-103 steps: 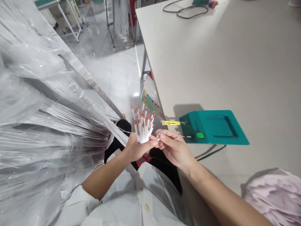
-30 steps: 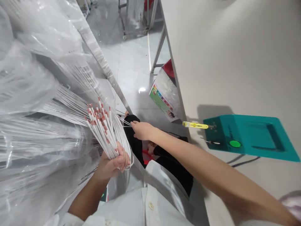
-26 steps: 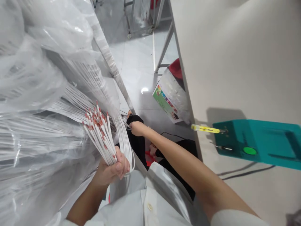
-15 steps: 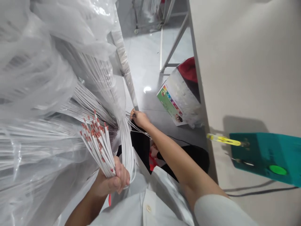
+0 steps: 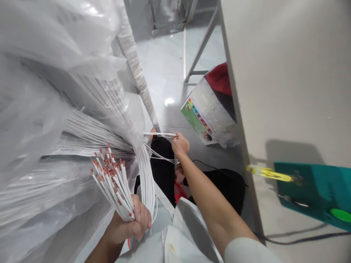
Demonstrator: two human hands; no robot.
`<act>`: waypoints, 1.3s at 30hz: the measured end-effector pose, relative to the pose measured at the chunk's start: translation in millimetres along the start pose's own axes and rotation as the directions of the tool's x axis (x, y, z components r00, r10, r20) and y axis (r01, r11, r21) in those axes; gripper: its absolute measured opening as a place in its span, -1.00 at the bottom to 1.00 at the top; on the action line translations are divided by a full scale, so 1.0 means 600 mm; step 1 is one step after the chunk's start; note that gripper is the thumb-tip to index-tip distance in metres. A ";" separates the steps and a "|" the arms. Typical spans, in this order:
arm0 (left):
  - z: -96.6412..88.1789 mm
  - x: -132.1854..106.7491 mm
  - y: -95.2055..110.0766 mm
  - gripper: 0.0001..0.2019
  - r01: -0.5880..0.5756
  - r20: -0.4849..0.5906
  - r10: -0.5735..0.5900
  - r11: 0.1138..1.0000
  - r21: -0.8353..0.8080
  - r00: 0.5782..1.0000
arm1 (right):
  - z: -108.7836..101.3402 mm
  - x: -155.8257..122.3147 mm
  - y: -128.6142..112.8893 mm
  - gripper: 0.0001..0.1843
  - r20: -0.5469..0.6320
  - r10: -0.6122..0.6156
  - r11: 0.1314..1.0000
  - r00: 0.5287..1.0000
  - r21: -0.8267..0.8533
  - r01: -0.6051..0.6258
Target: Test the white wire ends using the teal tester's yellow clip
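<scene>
My left hand (image 5: 135, 221) is wrapped round a bundle of white wires (image 5: 116, 186), whose reddish-brown stripped ends fan out above the fist. The rest of these wires loops down beside the hand and joins the hanging strands (image 5: 145, 171). My right hand (image 5: 180, 144) is closed on a few white wires (image 5: 161, 134) pulled out sideways from the strands. Two or so more wires sag from the strands toward my right wrist. Larger masses of white wire (image 5: 90, 126) lie to the left, partly under clear plastic sheeting (image 5: 35, 95).
A plastic-wrapped rail (image 5: 138, 73) edges the wire pile. On the right stands a pale table (image 5: 285, 73) carrying a teal device (image 5: 315, 193) with a yellow handle-like piece (image 5: 270, 173) and a black cable. A printed box (image 5: 199, 120) holding plastic and red cloth sits on the floor.
My right hand has moved to the right, drawing white wires out from the strands. My left hand keeps its hold on the bundle and sits slightly lower in view.
</scene>
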State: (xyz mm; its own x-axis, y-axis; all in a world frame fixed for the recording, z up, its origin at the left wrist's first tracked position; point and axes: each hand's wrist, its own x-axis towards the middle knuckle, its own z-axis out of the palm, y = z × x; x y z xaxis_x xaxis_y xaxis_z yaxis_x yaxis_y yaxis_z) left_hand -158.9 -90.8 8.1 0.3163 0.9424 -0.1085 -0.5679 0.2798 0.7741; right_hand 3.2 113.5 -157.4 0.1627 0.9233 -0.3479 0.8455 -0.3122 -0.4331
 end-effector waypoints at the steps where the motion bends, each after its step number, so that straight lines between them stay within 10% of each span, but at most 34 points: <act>1: 0.001 0.004 -0.002 -0.80 0.012 0.005 -0.012 1.000 0.012 1.000 | -0.006 0.005 0.025 -0.67 -0.026 0.053 0.998 0.998 0.020 -0.053; 9: 0.018 0.025 -0.015 -0.78 0.096 0.000 -0.096 0.993 0.062 0.995 | -0.006 -0.008 0.120 -0.66 -0.194 0.125 0.981 0.973 0.169 -0.092; 14: 0.027 0.034 -0.022 -0.79 0.139 0.003 -0.140 0.986 0.088 0.990 | -0.017 -0.051 0.087 -0.50 -0.187 -0.145 0.967 0.972 0.182 0.179; 19: 0.036 0.040 -0.028 -0.77 0.171 -0.019 -0.170 0.977 0.127 0.985 | -0.038 -0.085 0.043 -0.51 -0.193 -0.448 0.863 0.873 0.163 0.479; 26: 0.037 0.036 -0.030 -0.79 0.130 -0.023 -0.128 0.984 0.118 0.992 | -0.039 -0.106 0.030 -0.50 -0.216 -0.576 0.782 0.788 0.135 0.609; 34: 0.042 0.037 -0.024 -0.81 0.107 0.008 -0.108 0.989 0.106 0.994 | -0.037 -0.113 0.032 -0.49 -0.163 -0.551 0.815 0.819 0.105 0.569; 39: 0.043 0.033 -0.022 -0.79 0.130 -0.016 -0.129 0.981 0.142 0.991 | -0.033 -0.116 0.040 -0.51 -0.103 -0.359 0.929 0.927 0.053 0.366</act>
State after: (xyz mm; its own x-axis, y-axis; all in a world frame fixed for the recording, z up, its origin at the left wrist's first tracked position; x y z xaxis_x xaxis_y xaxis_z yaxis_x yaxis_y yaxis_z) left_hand -125.5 -80.5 11.7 0.3751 0.9011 -0.2175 -0.4080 0.3712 0.8341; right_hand 22.3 45.9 -127.0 -0.1007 0.9916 -0.0815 0.8182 0.0359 -0.5738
